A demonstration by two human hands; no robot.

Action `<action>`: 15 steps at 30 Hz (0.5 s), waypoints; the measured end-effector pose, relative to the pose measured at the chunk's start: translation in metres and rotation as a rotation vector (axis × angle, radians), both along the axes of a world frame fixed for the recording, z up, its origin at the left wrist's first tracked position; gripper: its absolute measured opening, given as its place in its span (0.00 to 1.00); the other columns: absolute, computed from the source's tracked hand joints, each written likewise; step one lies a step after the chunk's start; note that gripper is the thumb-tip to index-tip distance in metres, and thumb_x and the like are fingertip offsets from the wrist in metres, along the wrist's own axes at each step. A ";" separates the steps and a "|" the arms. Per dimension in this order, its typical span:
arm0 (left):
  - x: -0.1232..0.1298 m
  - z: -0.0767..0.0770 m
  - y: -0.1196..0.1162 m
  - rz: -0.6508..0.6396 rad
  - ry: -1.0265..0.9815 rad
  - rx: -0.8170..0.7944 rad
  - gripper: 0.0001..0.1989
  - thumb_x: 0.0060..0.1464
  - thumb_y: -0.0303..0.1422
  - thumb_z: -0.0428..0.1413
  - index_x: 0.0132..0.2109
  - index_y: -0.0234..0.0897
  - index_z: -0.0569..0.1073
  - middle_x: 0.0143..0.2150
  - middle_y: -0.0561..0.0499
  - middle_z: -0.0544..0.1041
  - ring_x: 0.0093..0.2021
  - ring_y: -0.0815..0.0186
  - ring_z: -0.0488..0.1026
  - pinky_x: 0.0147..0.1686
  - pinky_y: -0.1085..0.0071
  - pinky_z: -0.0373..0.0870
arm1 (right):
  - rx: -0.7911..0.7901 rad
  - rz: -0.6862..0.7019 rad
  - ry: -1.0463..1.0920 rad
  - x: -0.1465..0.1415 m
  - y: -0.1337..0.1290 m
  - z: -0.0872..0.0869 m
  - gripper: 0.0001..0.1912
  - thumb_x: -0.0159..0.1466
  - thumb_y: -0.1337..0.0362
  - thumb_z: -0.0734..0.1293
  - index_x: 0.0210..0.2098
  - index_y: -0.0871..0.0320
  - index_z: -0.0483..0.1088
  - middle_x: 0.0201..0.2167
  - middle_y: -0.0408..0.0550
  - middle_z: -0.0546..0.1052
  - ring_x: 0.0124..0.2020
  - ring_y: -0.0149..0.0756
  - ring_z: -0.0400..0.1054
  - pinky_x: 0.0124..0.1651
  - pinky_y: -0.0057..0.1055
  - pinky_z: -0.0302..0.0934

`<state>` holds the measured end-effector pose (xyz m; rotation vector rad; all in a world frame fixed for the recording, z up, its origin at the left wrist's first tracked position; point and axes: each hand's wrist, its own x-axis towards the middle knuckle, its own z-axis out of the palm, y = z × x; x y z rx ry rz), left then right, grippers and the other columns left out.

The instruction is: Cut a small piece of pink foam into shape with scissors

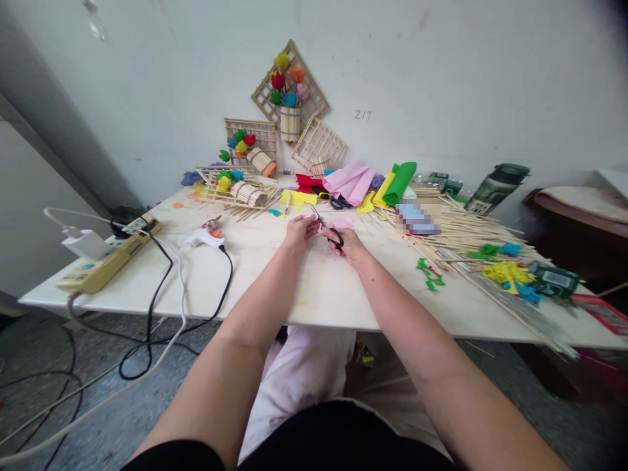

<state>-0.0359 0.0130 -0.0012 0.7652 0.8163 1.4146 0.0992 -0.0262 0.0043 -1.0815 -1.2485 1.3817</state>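
My right hand (350, 247) is closed around the black handles of a pair of scissors (336, 239), whose blades point up and left toward my other hand. My left hand (299, 233) pinches a small pale pink piece (320, 223) beside the blades; its exact shape is too small to tell. Just beyond my right hand, a pink felt scrap (342, 223) lies on the white table (275, 288). Farther back are rolled pink felt (349, 183), yellow felt (300, 197) and a green felt roll (400, 184).
At left lie a white glue gun (205, 238) and a yellow power strip (108, 258) with trailing cords. Wooden sticks (461, 219) cover the right side, near a dark bottle (499, 186). Stick lattices with felt flowers (289, 88) lean against the wall.
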 end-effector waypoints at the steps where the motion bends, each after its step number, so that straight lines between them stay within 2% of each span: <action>1: 0.000 0.000 0.000 0.003 -0.005 -0.003 0.08 0.45 0.27 0.62 0.29 0.32 0.69 0.27 0.48 0.77 0.25 0.71 0.73 0.32 0.73 0.69 | 0.002 0.002 -0.004 0.000 0.000 0.000 0.13 0.52 0.58 0.71 0.27 0.63 0.70 0.12 0.36 0.63 0.11 0.20 0.50 0.12 0.21 0.40; 15: 0.000 0.005 -0.002 -0.017 -0.063 -0.038 0.03 0.50 0.24 0.57 0.29 0.31 0.69 0.26 0.47 0.77 0.25 0.70 0.74 0.32 0.73 0.70 | 0.036 0.008 0.016 -0.001 0.005 -0.005 0.17 0.48 0.55 0.75 0.24 0.61 0.67 0.12 0.36 0.62 0.12 0.20 0.50 0.11 0.20 0.42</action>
